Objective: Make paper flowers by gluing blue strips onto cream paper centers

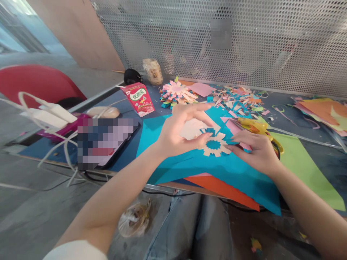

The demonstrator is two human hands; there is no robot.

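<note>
Above a blue paper sheet, I hold a cream paper flower ring with notched petals and a round open centre. Blue shows on some of its upper petals. My left hand has its thumb on the ring's left edge, with the index finger stretched out above. At the right edge, my right hand pinches the ring between thumb and fingers, which partly cover it. Yellow-handled scissors lie just behind my right hand. Pink paper shows between the hands and the scissors.
Behind lie stacked paper flowers and a heap of paper scraps. A red drink carton, a tablet-like device and white cables are at left. Green paper and a coloured paper pile are at right.
</note>
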